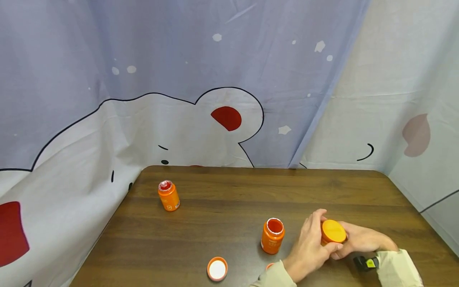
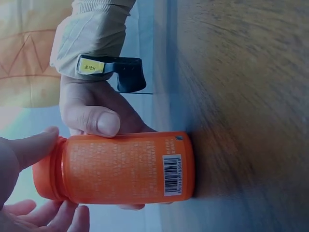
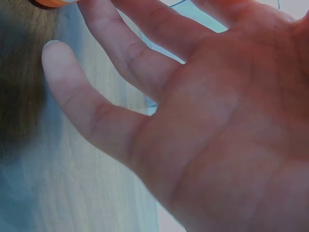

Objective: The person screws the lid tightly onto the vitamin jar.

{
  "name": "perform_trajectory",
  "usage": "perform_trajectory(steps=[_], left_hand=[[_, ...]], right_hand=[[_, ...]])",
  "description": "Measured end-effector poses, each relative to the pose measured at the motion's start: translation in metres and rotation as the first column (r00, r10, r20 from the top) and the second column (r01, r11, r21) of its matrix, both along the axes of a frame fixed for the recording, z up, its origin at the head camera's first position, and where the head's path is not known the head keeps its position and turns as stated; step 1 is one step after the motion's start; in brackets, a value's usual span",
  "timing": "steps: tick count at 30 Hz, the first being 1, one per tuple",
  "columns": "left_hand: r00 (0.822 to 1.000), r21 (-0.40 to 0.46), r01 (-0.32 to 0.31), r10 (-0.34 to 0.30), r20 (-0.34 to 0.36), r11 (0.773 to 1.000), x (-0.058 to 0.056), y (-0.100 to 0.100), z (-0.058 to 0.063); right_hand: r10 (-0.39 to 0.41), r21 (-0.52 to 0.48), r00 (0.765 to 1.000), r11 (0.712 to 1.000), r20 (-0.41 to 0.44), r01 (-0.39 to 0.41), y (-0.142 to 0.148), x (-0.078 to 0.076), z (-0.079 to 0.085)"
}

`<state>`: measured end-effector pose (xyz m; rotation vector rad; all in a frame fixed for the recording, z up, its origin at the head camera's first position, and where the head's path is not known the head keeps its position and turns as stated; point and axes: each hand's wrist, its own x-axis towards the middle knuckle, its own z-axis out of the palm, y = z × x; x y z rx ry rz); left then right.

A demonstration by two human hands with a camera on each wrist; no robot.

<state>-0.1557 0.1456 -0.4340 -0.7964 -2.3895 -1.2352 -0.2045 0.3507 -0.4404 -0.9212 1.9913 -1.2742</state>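
An orange bottle [image 2: 120,169] with printed text and a barcode stands at the right of the table, its base close to the wood in the left wrist view. My left hand [image 1: 310,249] grips its orange cap [image 1: 333,231], thumb on one side and fingers on the other. Around the bottle's body my right hand [image 1: 362,239] is curled, its thumb along the side. Only a sliver of orange shows at the top of the right wrist view, where the little finger [image 3: 72,82] reaches out apart from it.
Left of my hands is an uncapped orange bottle [image 1: 272,239] with a ragged silvery rim. A similar one [image 1: 169,197] stands at the back left. A loose cap [image 1: 217,269] lies white inside up near the front; another orange edge [image 1: 269,266] peeks out by my left sleeve.
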Motion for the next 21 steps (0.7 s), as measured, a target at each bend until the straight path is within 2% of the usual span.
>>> perform_trajectory(steps=[6,14,21], left_hand=[[1.000,0.041,0.008,-0.009,0.030,0.999,-0.0007,-0.0008,-0.0001],[0.997,-0.008,0.004,-0.004,0.072,1.000,0.0006,-0.0005,0.0026],[0.998,-0.020,0.032,-0.031,0.062,0.999,-0.0017,-0.0026,0.0023]], right_hand=[[-0.013,0.003,1.000,1.000,0.003,0.013,0.0010,0.0010,0.0000],[0.018,-0.028,0.999,0.999,0.026,-0.017,0.0008,-0.0007,-0.0016],[0.023,-0.046,0.998,0.999,0.064,-0.020,0.0016,-0.0002,-0.0031]])
